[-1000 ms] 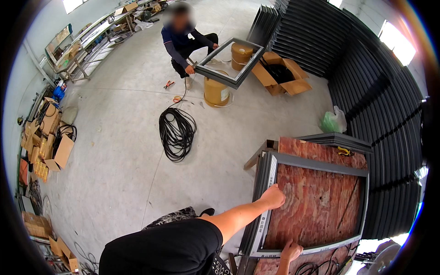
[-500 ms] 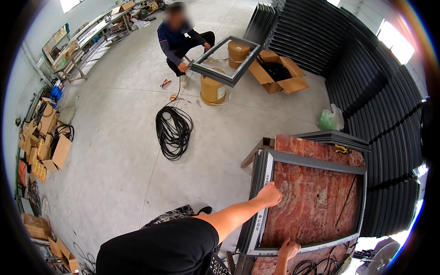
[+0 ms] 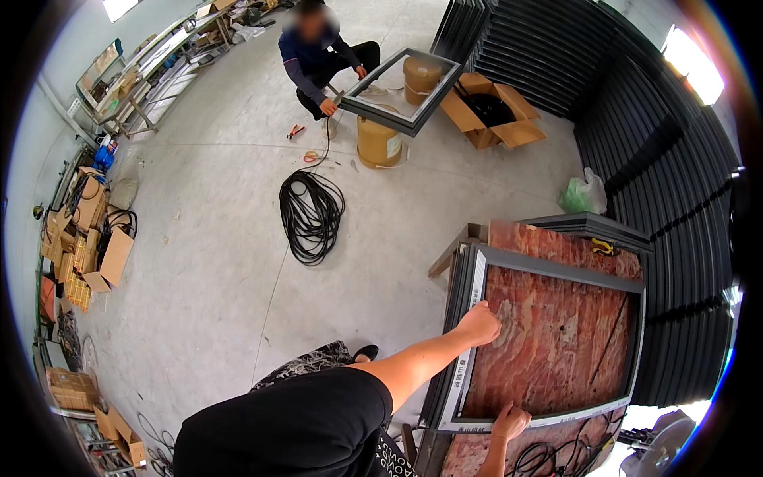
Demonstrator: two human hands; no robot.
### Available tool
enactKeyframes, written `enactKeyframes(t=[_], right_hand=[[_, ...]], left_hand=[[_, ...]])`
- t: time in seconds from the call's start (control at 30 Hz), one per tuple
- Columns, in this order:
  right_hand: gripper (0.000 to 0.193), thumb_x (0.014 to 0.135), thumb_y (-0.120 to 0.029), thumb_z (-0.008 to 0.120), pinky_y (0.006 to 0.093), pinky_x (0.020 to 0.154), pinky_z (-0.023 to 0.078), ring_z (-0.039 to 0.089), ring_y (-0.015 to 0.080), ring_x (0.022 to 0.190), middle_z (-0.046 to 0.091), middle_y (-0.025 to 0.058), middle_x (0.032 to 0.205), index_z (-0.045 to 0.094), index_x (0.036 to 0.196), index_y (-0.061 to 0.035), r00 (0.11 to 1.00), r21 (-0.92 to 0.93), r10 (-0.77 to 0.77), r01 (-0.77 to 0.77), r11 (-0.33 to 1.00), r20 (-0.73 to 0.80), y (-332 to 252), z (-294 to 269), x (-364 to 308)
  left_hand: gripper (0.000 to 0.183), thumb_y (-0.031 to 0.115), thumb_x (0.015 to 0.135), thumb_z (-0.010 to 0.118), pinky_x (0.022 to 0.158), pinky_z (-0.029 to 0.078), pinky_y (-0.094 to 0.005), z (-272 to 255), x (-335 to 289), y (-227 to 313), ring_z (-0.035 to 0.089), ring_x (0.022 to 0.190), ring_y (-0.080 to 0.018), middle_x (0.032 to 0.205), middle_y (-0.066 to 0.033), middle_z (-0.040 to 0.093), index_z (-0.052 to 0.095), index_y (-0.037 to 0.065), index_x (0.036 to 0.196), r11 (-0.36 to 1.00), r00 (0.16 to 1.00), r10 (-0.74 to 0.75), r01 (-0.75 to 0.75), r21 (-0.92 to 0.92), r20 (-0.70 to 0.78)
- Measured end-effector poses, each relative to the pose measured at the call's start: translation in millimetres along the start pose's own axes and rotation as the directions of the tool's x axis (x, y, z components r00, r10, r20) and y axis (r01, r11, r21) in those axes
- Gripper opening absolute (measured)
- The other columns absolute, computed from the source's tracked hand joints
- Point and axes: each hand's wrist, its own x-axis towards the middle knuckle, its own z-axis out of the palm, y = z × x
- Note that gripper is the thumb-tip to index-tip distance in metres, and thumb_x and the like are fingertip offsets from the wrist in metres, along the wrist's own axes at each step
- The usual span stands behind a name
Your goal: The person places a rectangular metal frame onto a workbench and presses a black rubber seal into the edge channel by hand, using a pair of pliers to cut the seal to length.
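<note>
A dark grey rectangular window frame (image 3: pixel 566 267) lies on top of other frames, on a worktable with a worn reddish board (image 3: pixel 548 342). Printed pale film covers its left and near bars. My left hand (image 3: pixel 479 323) is closed at the inner edge of the left bar, its fingers curled; whatever is pinched in them is hidden. At the near bar, close to the left corner, my right hand (image 3: pixel 511 421) is closed over the bar with its fingertips on the inner edge. Black cord (image 3: pixel 540 459) lies in loops beside that hand, on the board's near end.
Yellow-handled pliers (image 3: pixel 604 247) lie at the board's far edge. Dark frames (image 3: pixel 636 151) stand stacked along the right. Across the floor a squatting person (image 3: pixel 314 60) holds another frame (image 3: pixel 405 127) over buckets (image 3: pixel 379 143). A black coil (image 3: pixel 311 219) and an open carton (image 3: pixel 485 111) are nearby.
The whole view has shifted slightly, so everything sits a little higher and further right. Both my hands keep their places on the frame. The other person has hardly moved.
</note>
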Motion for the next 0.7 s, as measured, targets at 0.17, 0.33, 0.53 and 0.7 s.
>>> enactKeyframes(t=[0.17,0.33,0.53,0.7], right_hand=[[0.041,0.088,-0.025,0.057,0.048,0.071,0.043,0.054,0.0394,0.069,0.059,0.0218,0.063,0.063,0.06,0.0042,0.999,-0.007,-0.025,0.025,1.0,-0.026,0,-1,-1],[0.042,0.088,-0.025,0.057,0.0467,0.072,0.043,0.054,0.0384,0.069,0.059,0.0211,0.061,0.063,0.059,0.0041,0.999,0.016,-0.018,0.019,1.0,-0.03,3,3,1],[0.04,0.088,-0.023,0.058,0.0462,0.073,0.043,0.054,0.0381,0.068,0.059,0.0204,0.061,0.063,0.059,0.0036,1.0,-0.004,0.001,-0.001,1.0,-0.027,0,1,-1],[0.038,0.085,-0.022,0.059,0.0453,0.072,0.042,0.054,0.0372,0.065,0.059,0.0187,0.06,0.06,0.055,0.0009,0.995,0.002,-0.038,0.038,0.999,-0.094,4,6,0]], left_hand=[[0.033,0.027,0.086,0.053,0.079,0.042,-0.0395,3,0,-1,0.061,0.061,-0.0276,0.061,-0.0082,0.064,0.064,0.012,0.058,0.998,0.999,0.04,-0.039,0.046,-0.012],[0.033,0.027,0.086,0.054,0.08,0.042,-0.0395,3,-1,-1,0.062,0.064,-0.0263,0.063,-0.0075,0.065,0.065,0.012,0.059,0.999,0.998,0.029,-0.028,0.016,-0.057],[0.033,0.027,0.088,0.052,0.082,0.042,-0.0401,-4,-2,0,0.064,0.066,-0.0261,0.064,-0.0076,0.066,0.065,0.011,0.061,1.0,0.999,0.021,-0.021,0.014,-0.038],[0.034,0.027,0.088,0.051,0.082,0.043,-0.0408,-8,-1,1,0.064,0.067,-0.0274,0.065,-0.008,0.066,0.066,0.011,0.062,1.0,1.0,0.026,-0.026,0.012,-0.012]])
